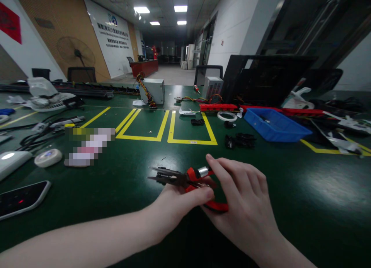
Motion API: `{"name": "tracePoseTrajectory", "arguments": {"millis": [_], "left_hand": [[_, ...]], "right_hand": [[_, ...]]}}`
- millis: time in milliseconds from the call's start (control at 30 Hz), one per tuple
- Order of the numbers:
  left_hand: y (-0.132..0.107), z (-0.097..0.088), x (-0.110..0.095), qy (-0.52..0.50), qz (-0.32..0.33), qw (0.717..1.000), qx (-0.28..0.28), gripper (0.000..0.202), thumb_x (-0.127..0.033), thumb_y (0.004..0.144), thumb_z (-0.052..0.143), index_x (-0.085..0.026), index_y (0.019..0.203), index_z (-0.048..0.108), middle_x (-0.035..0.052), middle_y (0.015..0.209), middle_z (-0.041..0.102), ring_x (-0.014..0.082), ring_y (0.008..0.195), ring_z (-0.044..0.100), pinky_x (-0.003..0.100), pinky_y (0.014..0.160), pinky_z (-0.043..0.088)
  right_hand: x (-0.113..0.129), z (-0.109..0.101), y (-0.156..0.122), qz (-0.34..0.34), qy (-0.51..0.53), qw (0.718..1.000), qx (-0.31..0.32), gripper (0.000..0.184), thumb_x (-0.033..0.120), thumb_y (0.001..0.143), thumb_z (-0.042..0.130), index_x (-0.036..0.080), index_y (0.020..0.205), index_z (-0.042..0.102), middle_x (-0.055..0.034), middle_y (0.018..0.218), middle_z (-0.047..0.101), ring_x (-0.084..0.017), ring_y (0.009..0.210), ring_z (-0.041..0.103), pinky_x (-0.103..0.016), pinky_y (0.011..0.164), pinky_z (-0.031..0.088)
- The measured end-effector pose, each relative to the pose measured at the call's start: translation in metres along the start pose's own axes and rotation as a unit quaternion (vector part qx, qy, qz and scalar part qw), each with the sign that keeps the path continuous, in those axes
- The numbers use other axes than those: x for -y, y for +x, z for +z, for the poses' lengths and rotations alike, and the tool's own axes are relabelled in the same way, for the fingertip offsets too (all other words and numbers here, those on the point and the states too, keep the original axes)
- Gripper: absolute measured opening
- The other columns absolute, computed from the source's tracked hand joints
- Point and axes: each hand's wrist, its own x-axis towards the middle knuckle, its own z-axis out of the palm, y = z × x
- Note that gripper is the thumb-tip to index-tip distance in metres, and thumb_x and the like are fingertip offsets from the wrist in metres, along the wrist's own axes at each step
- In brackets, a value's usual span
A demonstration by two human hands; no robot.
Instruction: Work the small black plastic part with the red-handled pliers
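Observation:
A pair of long-nose pliers [178, 177] with red handles is held above the green table, jaws pointing left and slightly apart. My left hand [176, 206] grips it from below, the thumb lying across the lower part near the pivot. Around the handle ends curl the fingers of my right hand [243, 198], partly hiding them. A small dark piece shows at the jaws, but I cannot tell whether it is clamped there. Just beyond the tips, a thin sliver [164, 158] lies on the table.
Yellow tape outlines [193, 142] mark the green table ahead. A blue tray [275, 125] and black cable pieces [240, 140] lie on the right. Metal power supply boxes [153, 91] stand at the back. A phone [24, 198] and a white tape roll [48, 158] are at left.

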Motion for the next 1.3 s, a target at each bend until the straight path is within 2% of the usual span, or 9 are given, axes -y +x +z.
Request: {"name": "tracePoseTrajectory", "arguments": {"millis": [133, 267, 400, 600, 733, 833, 1033, 1167, 1300], "left_hand": [[0.001, 0.003, -0.001, 0.046, 0.018, 0.998, -0.047, 0.011, -0.021, 0.081, 0.071, -0.016, 0.091, 0.071, 0.0039, 0.095, 0.071, 0.022, 0.101, 0.062, 0.035, 0.095, 0.046], [0.0, 0.001, 0.004, 0.026, 0.017, 1.0, 0.0, 0.025, -0.017, 0.078, 0.075, -0.017, 0.103, 0.071, 0.0036, 0.104, 0.072, 0.0212, 0.103, 0.064, 0.034, 0.097, 0.047], [-0.002, -0.001, 0.014, 0.014, 0.053, 0.998, 0.022, 0.037, -0.012, 0.077, 0.078, -0.021, 0.112, 0.068, 0.0015, 0.115, 0.071, 0.0203, 0.112, 0.062, 0.031, 0.1, 0.045], [-0.002, 0.001, 0.019, -0.001, 0.057, 0.998, 0.021, 0.023, -0.015, 0.082, 0.073, -0.018, 0.105, 0.07, 0.0042, 0.11, 0.073, 0.0214, 0.108, 0.065, 0.033, 0.098, 0.048], [-0.002, -0.002, 0.021, 0.015, 0.034, 0.999, 0.032, 0.028, -0.016, 0.082, 0.072, -0.016, 0.11, 0.066, 0.0067, 0.114, 0.071, 0.025, 0.114, 0.062, 0.038, 0.102, 0.046], [-0.004, -0.005, 0.021, 0.07, 0.038, 0.995, 0.066, 0.031, -0.017, 0.086, 0.068, -0.019, 0.117, 0.063, 0.0049, 0.12, 0.067, 0.0237, 0.119, 0.058, 0.038, 0.109, 0.04], [-0.007, -0.008, 0.019, 0.09, 0.062, 0.988, 0.113, 0.025, -0.019, 0.091, 0.063, -0.018, 0.116, 0.06, 0.0055, 0.115, 0.063, 0.0232, 0.114, 0.057, 0.036, 0.103, 0.045], [-0.006, -0.006, 0.022, 0.069, 0.067, 0.99, 0.103, 0.03, -0.023, 0.088, 0.069, -0.02, 0.117, 0.061, 0.005, 0.116, 0.064, 0.0232, 0.115, 0.058, 0.036, 0.104, 0.043], [-0.005, -0.002, 0.026, 0.037, 0.026, 0.997, 0.061, 0.028, -0.034, 0.088, 0.068, -0.017, 0.11, 0.068, 0.0069, 0.111, 0.069, 0.0259, 0.113, 0.061, 0.04, 0.105, 0.043]], "right_hand": [[-0.001, 0.001, -0.001, 0.009, 0.007, 1.0, 0.011, 0.052, 0.031, 0.082, 0.059, 0.01, 0.129, 0.051, -0.0143, 0.112, 0.059, -0.028, 0.103, 0.054, -0.042, 0.09, 0.039], [-0.006, 0.002, -0.002, -0.003, 0.03, 1.0, 0.003, 0.042, 0.024, 0.08, 0.055, 0.009, 0.119, 0.055, -0.0141, 0.106, 0.06, -0.026, 0.096, 0.056, -0.038, 0.081, 0.043], [-0.012, 0.001, -0.003, -0.02, 0.056, 0.998, -0.015, 0.036, 0.016, 0.077, 0.053, 0.01, 0.112, 0.056, -0.012, 0.098, 0.061, -0.023, 0.087, 0.057, -0.034, 0.075, 0.046], [-0.009, 0.005, -0.002, -0.022, 0.047, 0.999, -0.007, 0.045, 0.016, 0.076, 0.055, 0.009, 0.121, 0.054, -0.0142, 0.108, 0.062, -0.026, 0.098, 0.057, -0.04, 0.084, 0.046], [-0.007, 0.009, -0.004, 0.007, 0.081, 0.997, 0.019, 0.055, 0.013, 0.072, 0.051, 0.01, 0.127, 0.05, -0.0156, 0.114, 0.06, -0.028, 0.104, 0.057, -0.044, 0.086, 0.048], [-0.013, 0.009, -0.004, -0.001, 0.107, 0.994, 0.013, 0.045, 0.013, 0.074, 0.053, 0.014, 0.118, 0.053, -0.0137, 0.107, 0.061, -0.026, 0.097, 0.059, -0.039, 0.079, 0.051], [-0.021, 0.003, -0.006, -0.018, 0.13, 0.991, 0.007, 0.031, 0.016, 0.074, 0.054, 0.018, 0.104, 0.053, -0.0085, 0.091, 0.061, -0.02, 0.076, 0.06, -0.031, 0.063, 0.05], [-0.017, 0.002, -0.006, -0.015, 0.097, 0.995, -0.003, 0.029, 0.017, 0.076, 0.056, 0.017, 0.105, 0.053, -0.009, 0.091, 0.061, -0.02, 0.077, 0.059, -0.032, 0.063, 0.049], [-0.01, 0.005, -0.004, 0.0, 0.077, 0.997, -0.013, 0.042, 0.016, 0.076, 0.056, 0.014, 0.118, 0.053, -0.0126, 0.102, 0.061, -0.024, 0.088, 0.06, -0.038, 0.071, 0.052]]}}
